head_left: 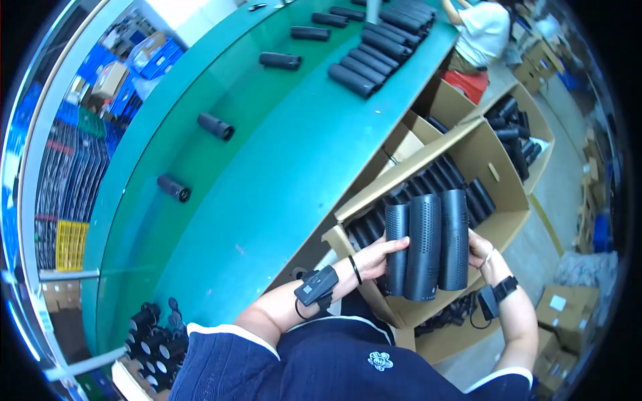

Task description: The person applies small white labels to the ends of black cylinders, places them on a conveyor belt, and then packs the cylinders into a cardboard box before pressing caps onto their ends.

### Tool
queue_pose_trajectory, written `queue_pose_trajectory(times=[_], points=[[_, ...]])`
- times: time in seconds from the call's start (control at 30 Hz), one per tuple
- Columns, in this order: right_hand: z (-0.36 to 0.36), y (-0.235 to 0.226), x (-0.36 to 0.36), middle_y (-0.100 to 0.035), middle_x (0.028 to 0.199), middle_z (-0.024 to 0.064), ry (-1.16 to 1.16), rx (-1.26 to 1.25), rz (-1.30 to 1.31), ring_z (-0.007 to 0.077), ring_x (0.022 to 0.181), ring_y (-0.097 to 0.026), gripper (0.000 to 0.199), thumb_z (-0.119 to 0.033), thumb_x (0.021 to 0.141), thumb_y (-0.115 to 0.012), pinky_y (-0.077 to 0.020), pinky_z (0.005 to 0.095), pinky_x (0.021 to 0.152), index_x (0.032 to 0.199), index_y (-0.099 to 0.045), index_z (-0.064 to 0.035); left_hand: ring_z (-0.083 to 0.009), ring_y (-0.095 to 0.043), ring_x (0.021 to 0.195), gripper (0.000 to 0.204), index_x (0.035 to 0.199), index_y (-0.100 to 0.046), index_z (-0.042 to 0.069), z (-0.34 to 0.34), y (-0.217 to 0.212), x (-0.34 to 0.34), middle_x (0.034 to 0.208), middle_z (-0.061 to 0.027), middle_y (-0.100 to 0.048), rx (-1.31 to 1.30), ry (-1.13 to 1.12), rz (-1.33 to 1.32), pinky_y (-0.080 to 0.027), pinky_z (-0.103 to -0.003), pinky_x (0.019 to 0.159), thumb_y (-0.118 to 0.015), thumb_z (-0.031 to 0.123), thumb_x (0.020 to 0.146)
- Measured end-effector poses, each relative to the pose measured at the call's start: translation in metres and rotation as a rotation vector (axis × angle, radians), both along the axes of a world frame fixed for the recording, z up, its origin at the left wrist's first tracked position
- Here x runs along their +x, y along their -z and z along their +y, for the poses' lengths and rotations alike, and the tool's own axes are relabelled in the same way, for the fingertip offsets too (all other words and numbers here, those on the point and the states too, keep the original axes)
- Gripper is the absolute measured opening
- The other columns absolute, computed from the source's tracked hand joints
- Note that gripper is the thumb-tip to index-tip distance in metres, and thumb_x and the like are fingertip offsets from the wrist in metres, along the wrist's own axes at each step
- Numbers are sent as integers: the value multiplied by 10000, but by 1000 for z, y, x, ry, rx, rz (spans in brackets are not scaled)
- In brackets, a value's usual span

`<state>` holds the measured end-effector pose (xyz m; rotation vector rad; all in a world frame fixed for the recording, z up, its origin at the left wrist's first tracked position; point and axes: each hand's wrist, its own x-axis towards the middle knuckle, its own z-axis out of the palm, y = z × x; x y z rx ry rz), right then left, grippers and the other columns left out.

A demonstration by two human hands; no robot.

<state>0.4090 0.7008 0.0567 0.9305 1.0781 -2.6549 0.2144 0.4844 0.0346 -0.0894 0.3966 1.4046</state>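
Note:
Three black cylindrical casings with small punched holes [422,247] are squeezed side by side between my two hands. My left hand [384,257] presses on the leftmost casing, its thumb lying across the front. On the other side, my right hand [479,250] grips the rightmost one along its outer edge. The middle casing is pinned between the other two. Beneath them stands an open cardboard box [511,164], where rows of similar black casings [438,175] lie; the held ones hide part of its inside.
A long green bench [267,174] curves along the left, with single casings [281,61] spaced along its darker strip and stacked casings [361,75] at its far end. Another person [483,37] is beyond. A second filled box [538,113] stands at right. Black parts [160,344] crowd the lower left.

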Motion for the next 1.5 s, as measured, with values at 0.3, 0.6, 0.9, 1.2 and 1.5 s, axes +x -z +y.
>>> queue_pose_trajectory(times=[0.3,0.6,0.9,1.2,1.5], points=[[-124,-21,-177,-308,1461,48,-309,47,118,207,1291,-378,758,-129,904,-576,-363,393,1041,1492,-110,-235,-271,-566,1113,488,1259,-475,0,-187,-29,-104,1215,-135,-572,-75,-255,94,-453,-450,972,-669,178,849],[-295,32,-352,-275,1484,45,-627,-131,228,215,1342,-293,960,-192,785,-738,-258,385,1093,1496,-94,-215,-310,-532,1153,563,1288,-448,6,-387,30,-171,1261,-161,-542,-193,-682,181,-407,-494,1008,-643,315,860],[-345,41,-431,-300,1461,104,-864,34,112,244,1302,-371,965,-235,796,-740,-343,431,1053,1489,-71,-177,-264,-596,1037,465,1190,-535,18,-428,60,-196,1141,-127,-615,-209,-910,157,-457,-444,937,-650,327,862],[-331,46,-433,-330,1444,114,-808,94,91,247,1287,-395,940,-272,795,-743,-351,399,1054,1487,-116,-166,-288,-528,1153,558,1295,-457,83,-469,81,-179,1244,-111,-554,-356,-991,109,-393,-501,992,-693,280,829],[-292,84,-436,-418,1382,111,-645,244,72,228,1224,-460,833,-220,853,-685,-404,364,1002,1479,-147,-112,-263,-492,1183,670,1384,-335,188,-477,54,-182,1300,-66,-490,-563,-989,479,-406,-537,937,-700,196,822]])
